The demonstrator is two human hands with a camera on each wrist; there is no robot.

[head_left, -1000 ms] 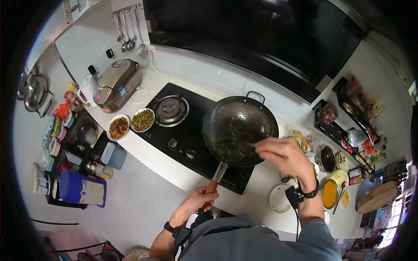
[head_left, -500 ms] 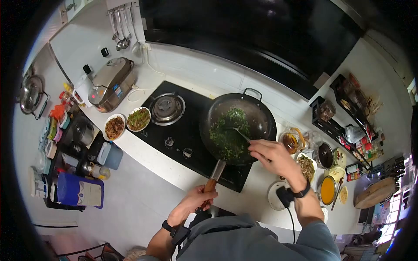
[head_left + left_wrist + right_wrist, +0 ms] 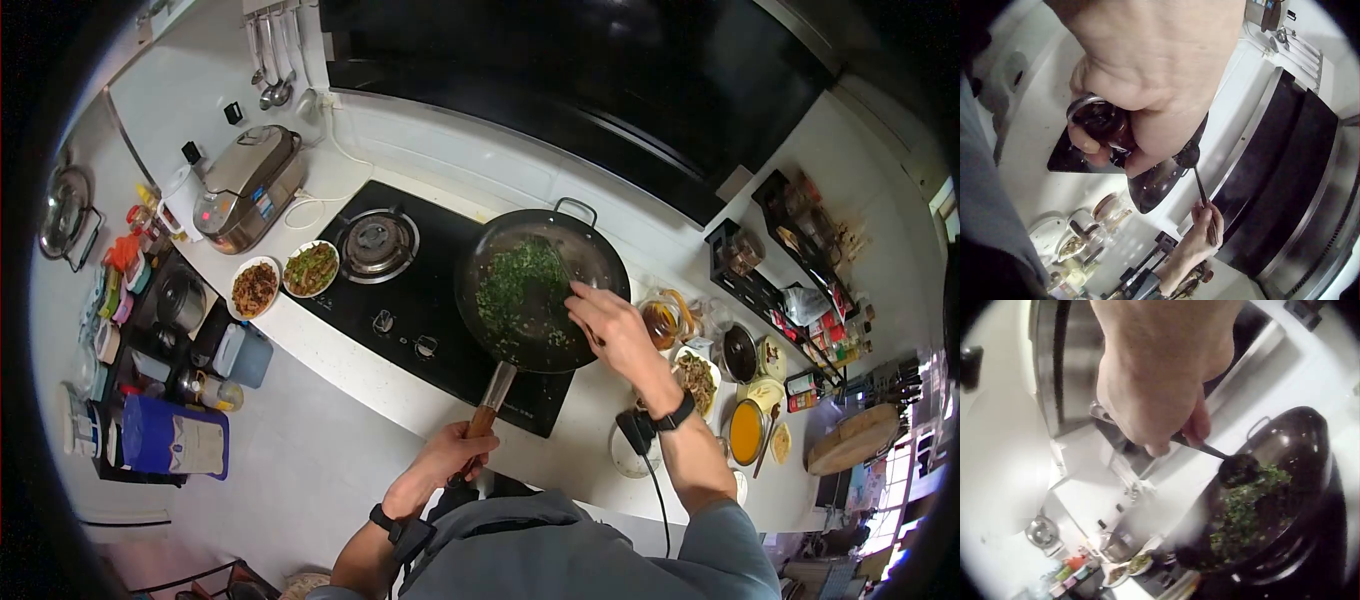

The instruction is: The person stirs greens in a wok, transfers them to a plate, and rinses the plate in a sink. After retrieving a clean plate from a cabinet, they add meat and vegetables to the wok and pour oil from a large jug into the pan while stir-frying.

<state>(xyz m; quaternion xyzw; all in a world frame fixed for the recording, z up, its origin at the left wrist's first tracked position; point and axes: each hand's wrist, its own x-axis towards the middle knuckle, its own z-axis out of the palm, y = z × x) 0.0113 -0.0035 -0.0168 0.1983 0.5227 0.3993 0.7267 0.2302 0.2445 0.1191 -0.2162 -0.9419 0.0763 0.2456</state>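
A dark wok sits on the right side of the black stove, with chopped greens in it. My left hand grips the wok's wooden handle; the left wrist view shows the fingers wrapped round the handle's end. My right hand, over the wok's right rim, holds a metal ladle by its shaft. In the right wrist view the ladle's dark bowl rests at the edge of the greens.
Two plates of food stand left of the free burner. On the right counter are a plate of sliced food, a bowl of yellow liquid, jars and a white plate. A rice cooker stands back left.
The right hand has moved the ladle toward the wok's far right side, and the greens lie more spread out and further up the wok. The left hand keeps its grip on the handle.
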